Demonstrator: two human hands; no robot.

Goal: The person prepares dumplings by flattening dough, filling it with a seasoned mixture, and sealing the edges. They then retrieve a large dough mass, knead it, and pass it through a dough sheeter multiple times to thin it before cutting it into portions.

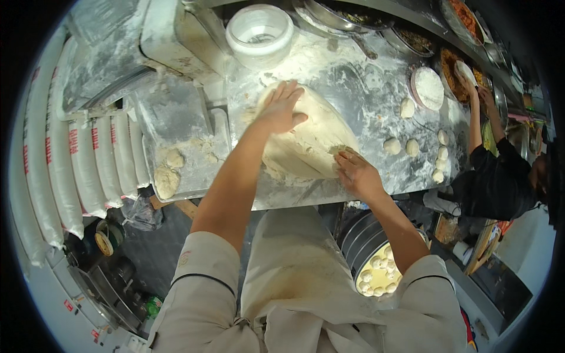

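Note:
A large, pale slab of dough (318,125) lies on the floured metal worktable (347,82) in front of me. My left hand (281,110) rests flat on its upper left part, fingers stretched out and thumb apart. At the dough's lower right edge is my right hand (356,172), its fingers curled in. A small dull-yellow piece (339,150) shows at those fingertips; whether it is dough or a tool I cannot make out. Several small dough balls (412,147) sit to the right on the table.
Behind the dough stands a white tub (259,35). A bowl of flour (428,88) is at the right, near trays of filling (453,70). A machine (176,41) and dough lumps (167,179) are left. Below the table edge are stacked round trays (362,241). A co-worker (500,176) reaches in.

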